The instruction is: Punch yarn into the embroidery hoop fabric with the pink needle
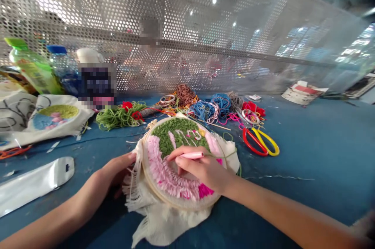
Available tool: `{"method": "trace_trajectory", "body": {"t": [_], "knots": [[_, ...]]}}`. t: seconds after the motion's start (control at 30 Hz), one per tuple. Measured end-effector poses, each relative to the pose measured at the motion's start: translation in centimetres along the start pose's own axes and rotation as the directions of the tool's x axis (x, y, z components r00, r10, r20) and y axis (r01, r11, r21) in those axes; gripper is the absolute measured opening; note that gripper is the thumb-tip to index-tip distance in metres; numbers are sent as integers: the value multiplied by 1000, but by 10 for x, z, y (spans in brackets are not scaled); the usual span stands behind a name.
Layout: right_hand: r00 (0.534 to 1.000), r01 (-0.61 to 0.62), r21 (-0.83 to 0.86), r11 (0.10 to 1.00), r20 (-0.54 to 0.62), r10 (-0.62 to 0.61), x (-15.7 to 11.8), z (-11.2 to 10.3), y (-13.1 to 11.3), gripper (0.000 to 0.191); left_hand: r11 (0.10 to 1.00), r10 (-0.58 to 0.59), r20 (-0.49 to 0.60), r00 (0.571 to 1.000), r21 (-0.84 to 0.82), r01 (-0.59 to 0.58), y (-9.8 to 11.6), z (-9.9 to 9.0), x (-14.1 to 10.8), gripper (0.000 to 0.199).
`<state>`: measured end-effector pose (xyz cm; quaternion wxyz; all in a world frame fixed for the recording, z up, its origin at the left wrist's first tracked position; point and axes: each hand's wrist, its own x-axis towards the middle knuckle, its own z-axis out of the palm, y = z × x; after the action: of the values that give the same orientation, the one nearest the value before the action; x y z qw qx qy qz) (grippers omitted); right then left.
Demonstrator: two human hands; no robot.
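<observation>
A round wooden embroidery hoop (145, 175) holds cream cloth (166, 225) worked with looped pink and green yarn. Its frayed cloth edges spread over the blue table. My left hand (114, 173) grips the hoop's left side, with the fingers behind the rim. My right hand (200, 165) sits over the middle of the hoop and is shut on a pink punch needle (191, 155). The needle's tip is hidden by my fingers. A strand of green yarn runs from the needle toward the hoop's right side.
Bundles of green, blue, brown and red yarn (203, 110) lie beyond the hoop, with red-and-yellow scissors (259, 141) to the right. At the left are a worked cloth (55, 118), a silver pouch (35, 184) and plastic bottles (35, 69). A perforated metal screen (175, 38) rises behind the table.
</observation>
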<state>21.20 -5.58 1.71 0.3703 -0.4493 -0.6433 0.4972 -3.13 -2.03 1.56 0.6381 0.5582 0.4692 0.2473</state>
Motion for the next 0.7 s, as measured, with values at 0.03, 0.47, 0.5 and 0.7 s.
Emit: {"method": "trace_trajectory", "body": {"t": [0.03, 0.47, 0.5, 0.7], "knots": [[1000, 10, -7, 1000, 3, -10, -1, -2, 0, 27, 997, -55, 12, 998, -53, 55, 0, 1, -1, 51], [1000, -12, 180, 984, 3, 12, 5, -9, 10, 12, 978, -159, -111, 981, 121, 172, -1, -6, 17, 60], [1000, -3, 207, 978, 11, 1, 5, -9, 10, 9, 982, -164, -107, 981, 78, 173, 0, -5, 17, 56], [993, 13, 274, 962, 112, -45, 3, -9, 5, 4, 965, -232, -192, 954, 75, 250, 17, 3, 1, 51]]}}
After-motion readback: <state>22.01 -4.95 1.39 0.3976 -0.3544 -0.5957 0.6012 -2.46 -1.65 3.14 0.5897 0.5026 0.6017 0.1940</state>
